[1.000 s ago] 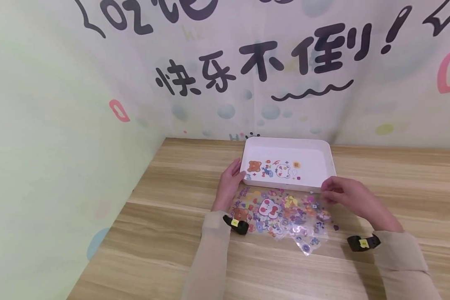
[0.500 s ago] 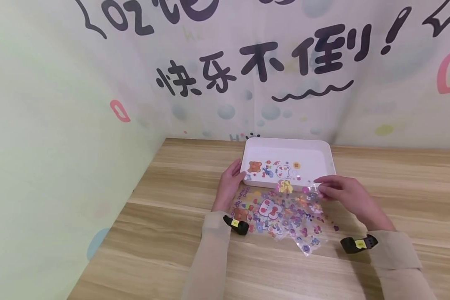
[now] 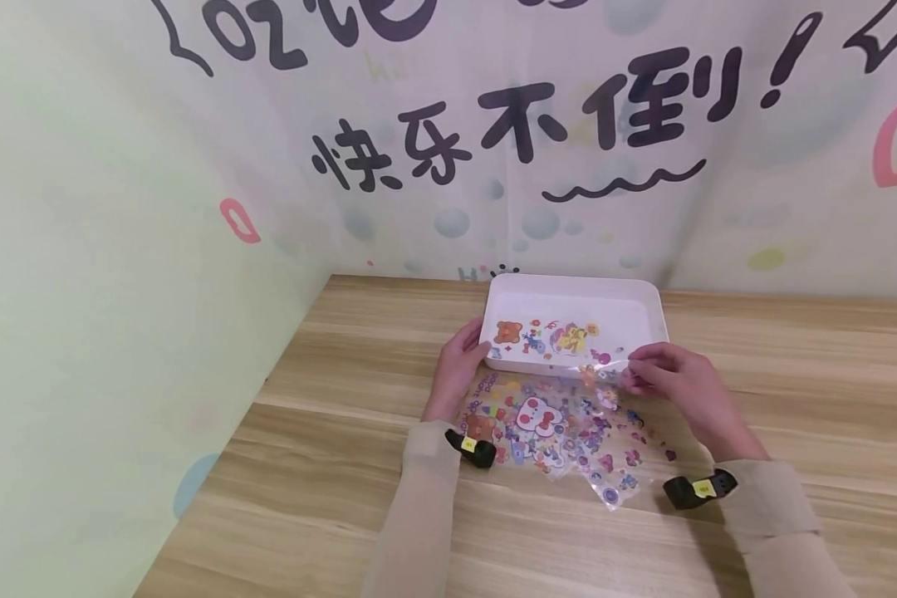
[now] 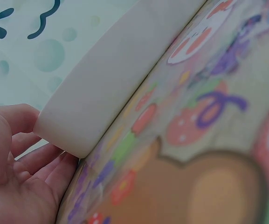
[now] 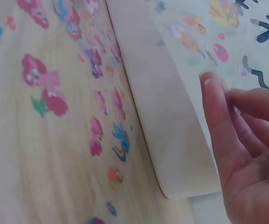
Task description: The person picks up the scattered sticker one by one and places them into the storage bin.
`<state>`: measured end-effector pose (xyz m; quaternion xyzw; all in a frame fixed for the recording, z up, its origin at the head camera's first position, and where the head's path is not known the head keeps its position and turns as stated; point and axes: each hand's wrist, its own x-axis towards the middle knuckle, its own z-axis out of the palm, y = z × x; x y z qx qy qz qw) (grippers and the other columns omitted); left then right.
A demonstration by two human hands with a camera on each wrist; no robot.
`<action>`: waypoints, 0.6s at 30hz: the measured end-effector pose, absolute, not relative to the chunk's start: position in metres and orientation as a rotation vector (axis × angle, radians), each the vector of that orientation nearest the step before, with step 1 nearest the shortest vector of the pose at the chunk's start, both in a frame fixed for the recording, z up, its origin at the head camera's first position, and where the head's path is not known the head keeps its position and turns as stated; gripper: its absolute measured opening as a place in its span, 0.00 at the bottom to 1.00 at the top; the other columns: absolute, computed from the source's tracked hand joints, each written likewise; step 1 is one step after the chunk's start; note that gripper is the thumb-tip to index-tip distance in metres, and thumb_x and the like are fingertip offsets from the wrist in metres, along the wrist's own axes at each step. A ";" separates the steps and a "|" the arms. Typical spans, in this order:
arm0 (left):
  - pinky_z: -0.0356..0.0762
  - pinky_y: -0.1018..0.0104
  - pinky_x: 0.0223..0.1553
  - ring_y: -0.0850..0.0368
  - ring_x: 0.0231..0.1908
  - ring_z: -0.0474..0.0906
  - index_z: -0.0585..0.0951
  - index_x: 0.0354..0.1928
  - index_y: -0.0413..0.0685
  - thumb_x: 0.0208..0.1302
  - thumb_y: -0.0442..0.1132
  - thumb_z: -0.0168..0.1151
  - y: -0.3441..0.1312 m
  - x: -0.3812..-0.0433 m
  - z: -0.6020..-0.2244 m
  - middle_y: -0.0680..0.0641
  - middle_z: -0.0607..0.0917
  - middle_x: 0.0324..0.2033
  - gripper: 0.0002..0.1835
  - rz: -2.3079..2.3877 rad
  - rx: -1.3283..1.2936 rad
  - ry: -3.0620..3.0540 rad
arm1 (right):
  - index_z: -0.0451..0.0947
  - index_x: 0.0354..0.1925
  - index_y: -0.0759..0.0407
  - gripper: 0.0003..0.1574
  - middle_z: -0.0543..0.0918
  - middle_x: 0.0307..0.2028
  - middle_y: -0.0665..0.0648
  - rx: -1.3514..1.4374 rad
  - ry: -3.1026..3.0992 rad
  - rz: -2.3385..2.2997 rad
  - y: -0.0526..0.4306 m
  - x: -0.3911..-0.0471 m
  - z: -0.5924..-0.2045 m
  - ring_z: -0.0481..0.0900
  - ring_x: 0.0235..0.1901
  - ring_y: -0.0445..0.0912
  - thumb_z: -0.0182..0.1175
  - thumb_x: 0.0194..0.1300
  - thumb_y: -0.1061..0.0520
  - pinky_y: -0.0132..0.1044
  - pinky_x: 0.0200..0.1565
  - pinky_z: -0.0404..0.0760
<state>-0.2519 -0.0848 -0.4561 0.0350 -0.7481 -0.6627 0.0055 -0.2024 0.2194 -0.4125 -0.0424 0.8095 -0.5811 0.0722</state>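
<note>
A white rectangular tray lies at the back of the table, with bear and rabbit stickers showing inside it. My left hand grips its near left corner; the left wrist view shows fingers against the tray wall. Between thumb and forefinger, my right hand pinches a clear sticker sheet printed with small ponies. That sheet reaches over the tray's front rim, and its stickers show beyond the wall in the right wrist view. Other clear sticker sheets lie overlapped before the tray.
The wood-grain table extends on both sides of the tray. A printed wall hanging stands right behind the tray, and a pale wall covering borders the table at left.
My right hand has shifted slightly left, carrying the pinched sticker sheet up from the pile and over the tray's front rim. The left hand and tray have stayed put.
</note>
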 end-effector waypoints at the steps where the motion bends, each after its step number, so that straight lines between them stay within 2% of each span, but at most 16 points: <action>1: 0.66 0.72 0.55 0.66 0.57 0.63 0.65 0.61 0.64 0.63 0.41 0.52 -0.085 -0.252 -0.456 0.59 0.68 0.59 0.24 -2.075 0.109 -2.343 | 0.68 0.49 0.65 0.27 0.80 0.40 0.61 -0.130 2.446 -1.727 0.219 -0.202 -0.412 0.81 0.37 0.47 0.53 0.62 0.45 0.33 0.40 0.80; 8: 0.66 0.71 0.55 0.65 0.57 0.63 0.64 0.63 0.60 0.64 0.40 0.52 -0.084 -0.251 -0.455 0.58 0.68 0.59 0.25 -2.100 0.118 -2.337 | 0.66 0.49 0.62 0.33 0.80 0.39 0.62 -0.042 2.425 -1.741 0.219 -0.208 -0.423 0.81 0.37 0.48 0.54 0.58 0.37 0.33 0.40 0.80; 12: 0.66 0.72 0.54 0.67 0.57 0.64 0.65 0.62 0.61 0.63 0.41 0.52 -0.083 -0.252 -0.455 0.60 0.68 0.58 0.25 -2.098 0.135 -2.347 | 0.65 0.49 0.63 0.35 0.80 0.40 0.64 -0.079 2.426 -1.784 0.222 -0.212 -0.432 0.80 0.38 0.51 0.53 0.58 0.36 0.34 0.39 0.80; 18: 0.65 0.69 0.56 0.63 0.58 0.63 0.63 0.63 0.57 0.63 0.40 0.53 -0.086 -0.251 -0.456 0.57 0.68 0.59 0.26 -2.100 0.095 -2.324 | 0.66 0.48 0.59 0.36 0.80 0.38 0.60 -0.045 2.442 -1.822 0.220 -0.217 -0.440 0.80 0.37 0.47 0.53 0.55 0.32 0.31 0.37 0.80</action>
